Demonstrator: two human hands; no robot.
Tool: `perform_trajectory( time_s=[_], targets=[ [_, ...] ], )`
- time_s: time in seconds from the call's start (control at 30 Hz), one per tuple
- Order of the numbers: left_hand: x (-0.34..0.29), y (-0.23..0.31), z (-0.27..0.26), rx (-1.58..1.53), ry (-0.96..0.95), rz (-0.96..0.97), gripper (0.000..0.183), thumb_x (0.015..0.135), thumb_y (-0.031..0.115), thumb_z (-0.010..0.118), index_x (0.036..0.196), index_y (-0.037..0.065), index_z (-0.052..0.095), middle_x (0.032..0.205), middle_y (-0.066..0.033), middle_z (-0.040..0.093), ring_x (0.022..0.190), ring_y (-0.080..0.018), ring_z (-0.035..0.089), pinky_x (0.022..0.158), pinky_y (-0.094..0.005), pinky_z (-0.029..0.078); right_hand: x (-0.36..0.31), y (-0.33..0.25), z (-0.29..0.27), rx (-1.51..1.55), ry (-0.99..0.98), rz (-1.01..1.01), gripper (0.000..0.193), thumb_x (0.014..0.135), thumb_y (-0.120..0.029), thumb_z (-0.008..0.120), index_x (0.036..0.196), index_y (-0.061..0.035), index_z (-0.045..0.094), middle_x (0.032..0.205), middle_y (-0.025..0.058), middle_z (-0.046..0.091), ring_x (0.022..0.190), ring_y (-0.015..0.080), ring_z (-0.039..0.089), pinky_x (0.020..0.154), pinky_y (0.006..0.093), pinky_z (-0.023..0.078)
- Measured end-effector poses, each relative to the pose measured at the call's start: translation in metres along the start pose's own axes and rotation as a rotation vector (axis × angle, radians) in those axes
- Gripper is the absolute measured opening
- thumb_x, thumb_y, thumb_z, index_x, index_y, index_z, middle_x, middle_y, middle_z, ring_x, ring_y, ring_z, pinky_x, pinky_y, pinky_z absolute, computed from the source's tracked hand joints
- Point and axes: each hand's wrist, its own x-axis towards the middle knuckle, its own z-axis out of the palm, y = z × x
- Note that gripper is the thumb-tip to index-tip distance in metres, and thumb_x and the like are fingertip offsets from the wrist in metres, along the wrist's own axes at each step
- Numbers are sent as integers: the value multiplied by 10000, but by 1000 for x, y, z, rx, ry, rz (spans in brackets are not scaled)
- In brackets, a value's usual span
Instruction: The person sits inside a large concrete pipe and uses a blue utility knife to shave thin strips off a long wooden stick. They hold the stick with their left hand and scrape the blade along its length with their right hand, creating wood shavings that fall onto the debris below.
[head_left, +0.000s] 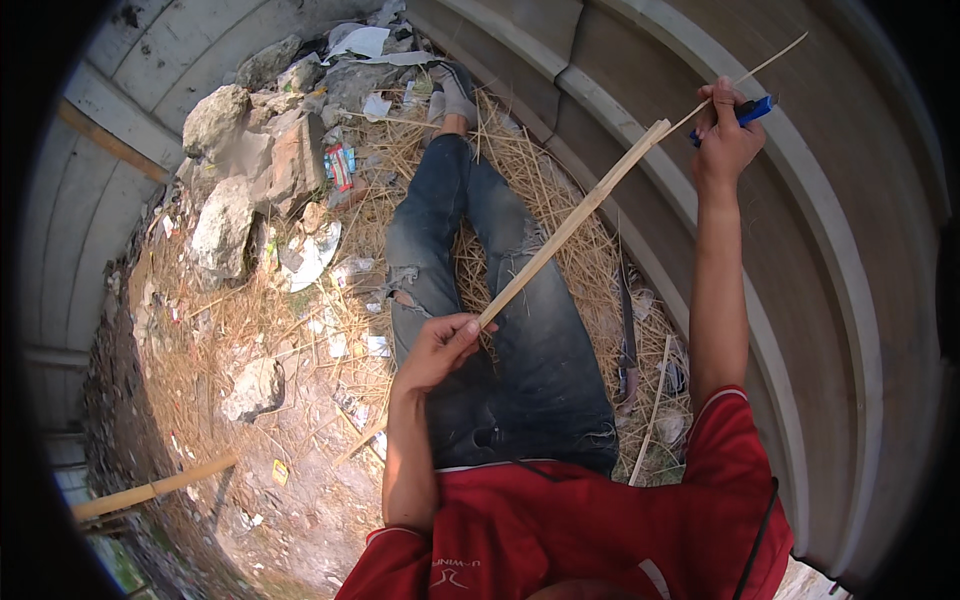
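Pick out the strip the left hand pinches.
The long, broad strip slanting up from the left hand; the sliver at the right hand is thinner, and another strip lies beside the jeans.

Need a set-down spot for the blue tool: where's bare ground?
Barest patch: the dirt between the lone rock, wooden pole and left forearm, though small scraps dot it. Crowded: the rock pile and the straw around the legs; the wooden strip spans left hand to right hand, which also holds the blue tool.
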Motion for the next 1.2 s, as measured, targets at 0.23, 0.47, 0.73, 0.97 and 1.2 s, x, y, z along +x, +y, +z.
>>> perform_trajectory(
  time_s=[0.23, 0.47, 0.73, 0.97, 1.2],
  targets=[
    [-10, -4, -30, -3, -25, 9, 370, 1079, 349, 586, 1183, 26, 734, 672, 55, 479, 549, -25, 388, 495, -204, 279, 19, -51, 20, 187, 343, -162, 308, 1002, -220, 721, 815, 25, 725, 724, 62, 678, 503, 53, 446, 468, 237, 311],
    [-9, -8, -17, -92, 267, -42, 358, 1099, 343, 544, 1175, 29, 698, 671, 56, 470, 511, -14, 363, 463, -200, 255, 26, -79, 7, -1034, -525, -13, 482, 911, -458, 732, 1014, 13, 742, 725, 110, 697, 666, 195, 607, 713, 439, 476],
    [10, -10, 6, -8, 272, 27, 348, 1103, 346, 533, 1159, 44, 697, 684, 67, 467, 543, -15, 368, 489, -200, 263, -76, -13, 29, -748, -709, 115, 568, 886, -463, 778, 1111, 54, 712, 865, 163, 737, 818, 252, 708, 771, 443, 515],
    [3, -18, 15, 91, 248, 57, 295, 1080, 272, 590, 1150, 4, 690, 678, 55, 485, 589, -30, 419, 532, -230, 319, -103, 32, 48, -564, -719, 407, 438, 919, -400, 785, 1015, 22, 721, 798, 63, 692, 751, 127, 628, 723, 304, 505],
    [19, -6, 29, 407, 474, 320, 350, 986, 273, 711, 1213, 9, 669, 747, -55, 625, 732, -176, 632, 704, -327, 506, -133, 42, 45, -272, -699, 614, 334, 959, -293, 764, 1041, 24, 700, 846, 36, 700, 766, 100, 623, 716, 275, 492]
  ],
)
